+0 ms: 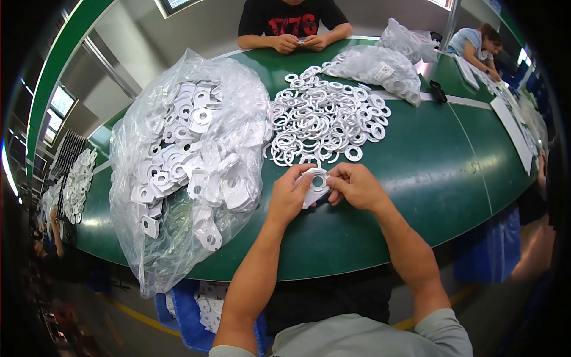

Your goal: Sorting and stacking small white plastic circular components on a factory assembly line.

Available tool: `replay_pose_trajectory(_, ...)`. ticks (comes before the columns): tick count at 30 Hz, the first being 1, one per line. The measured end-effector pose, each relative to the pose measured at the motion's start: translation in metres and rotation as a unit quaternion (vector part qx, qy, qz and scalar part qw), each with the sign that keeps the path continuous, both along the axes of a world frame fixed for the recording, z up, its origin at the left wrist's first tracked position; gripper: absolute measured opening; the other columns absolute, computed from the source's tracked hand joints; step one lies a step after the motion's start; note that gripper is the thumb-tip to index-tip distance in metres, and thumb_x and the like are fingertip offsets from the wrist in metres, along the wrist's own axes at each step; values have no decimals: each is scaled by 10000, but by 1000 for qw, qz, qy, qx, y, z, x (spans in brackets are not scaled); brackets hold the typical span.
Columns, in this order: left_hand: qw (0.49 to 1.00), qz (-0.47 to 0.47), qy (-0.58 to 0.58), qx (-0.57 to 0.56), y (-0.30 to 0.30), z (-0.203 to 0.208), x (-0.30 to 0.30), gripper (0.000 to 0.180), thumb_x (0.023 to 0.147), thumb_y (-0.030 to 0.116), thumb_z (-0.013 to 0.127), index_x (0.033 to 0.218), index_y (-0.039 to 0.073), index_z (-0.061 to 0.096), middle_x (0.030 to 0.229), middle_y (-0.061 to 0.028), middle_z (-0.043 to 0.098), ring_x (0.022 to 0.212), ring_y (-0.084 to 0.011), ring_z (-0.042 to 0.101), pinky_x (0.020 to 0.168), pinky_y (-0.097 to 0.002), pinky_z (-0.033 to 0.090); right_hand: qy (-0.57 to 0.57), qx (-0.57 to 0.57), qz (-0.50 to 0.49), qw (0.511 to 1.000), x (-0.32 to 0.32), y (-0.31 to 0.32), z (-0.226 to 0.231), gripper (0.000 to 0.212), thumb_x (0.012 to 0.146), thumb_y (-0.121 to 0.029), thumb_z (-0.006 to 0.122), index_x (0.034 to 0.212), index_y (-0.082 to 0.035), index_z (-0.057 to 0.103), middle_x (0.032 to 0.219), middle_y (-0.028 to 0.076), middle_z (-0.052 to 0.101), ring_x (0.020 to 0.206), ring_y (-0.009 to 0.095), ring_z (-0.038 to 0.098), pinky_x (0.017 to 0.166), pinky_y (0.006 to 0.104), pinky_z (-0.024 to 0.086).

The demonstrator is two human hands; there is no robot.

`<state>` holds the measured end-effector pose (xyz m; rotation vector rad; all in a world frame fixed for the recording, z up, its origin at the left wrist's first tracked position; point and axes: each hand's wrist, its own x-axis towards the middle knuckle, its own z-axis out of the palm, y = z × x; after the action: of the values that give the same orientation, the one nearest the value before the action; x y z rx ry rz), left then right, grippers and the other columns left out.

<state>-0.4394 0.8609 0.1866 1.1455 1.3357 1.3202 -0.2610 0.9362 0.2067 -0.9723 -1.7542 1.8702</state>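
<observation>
Above the near part of the green table, both my hands hold one white plastic plate [307, 199] with a round hole. A white ring [319, 179] sits over that hole. My left hand [290, 193] is closed on the plate's left side, thumb on top. With thumb and fingers closed, my right hand [352, 185] grips the right edge of the ring and plate; whether the ring is fully seated cannot be told. Just beyond my hands lies a heap of white rings [330, 119]. To the left, a large clear plastic bag [178, 238] lies open with many white plates [202, 116] in it.
Filled clear bags [380, 68] lie at the far side, near a small black object [438, 92]. Across the green table [428, 160] a person [294, 27] handles a small part. Another person [479, 47] works at far right. Blue bins [193, 324] stand below the table edge.
</observation>
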Motion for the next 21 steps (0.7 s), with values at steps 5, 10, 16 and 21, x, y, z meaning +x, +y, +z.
replay_pose_trajectory(5,995,-5,87,56,4,-14,-11,325,890,155,640,1154,-12,551,979,-84,642,780,-123,630,652,-238,507,59,1,9,998,-2,1,-6,184,890,-65,611,1009,72,584,791,96,648,640,145,653,595,275,563)
replay_pose_trajectory(10,995,-43,77,53,0,-4,-8,414,818,78,707,1175,-6,516,993,-81,628,801,-126,632,666,-240,509,32,16,-27,999,1,3,-3,224,864,-72,639,1024,74,581,810,94,656,636,136,651,598,266,552)
replay_pose_trajectory(16,998,-19,37,43,-3,-7,-6,450,788,33,710,1183,-1,496,975,-76,613,774,-122,640,647,-235,511,16,77,-44,996,-5,-3,-6,237,867,-60,634,1060,65,576,788,86,655,639,130,650,591,255,538)
replay_pose_trajectory(21,997,-21,-74,-5,-4,5,-5,446,786,30,704,1181,-13,502,945,-82,632,737,-139,640,643,-236,518,7,167,-42,985,-7,-10,-1,350,867,-66,638,1205,-8,569,804,84,660,691,172,664,621,287,532)
